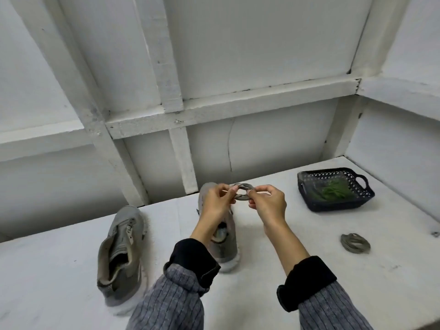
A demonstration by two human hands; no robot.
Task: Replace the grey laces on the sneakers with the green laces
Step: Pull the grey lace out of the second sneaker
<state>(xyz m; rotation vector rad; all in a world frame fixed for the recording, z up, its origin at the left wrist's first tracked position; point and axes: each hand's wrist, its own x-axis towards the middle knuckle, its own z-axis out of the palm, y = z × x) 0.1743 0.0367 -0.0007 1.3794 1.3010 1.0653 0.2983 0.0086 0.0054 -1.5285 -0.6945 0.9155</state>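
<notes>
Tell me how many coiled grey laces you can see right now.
2: one grey lace coil pinched between the left hand and right hand, one grey lace coil lying on the table at right.

A single wide-angle head-worn view looks forward and down from above the white worktop (297, 234), close over both forearms, facing a white panelled wall (262, 44); straight lines bow toward the edges.
</notes>
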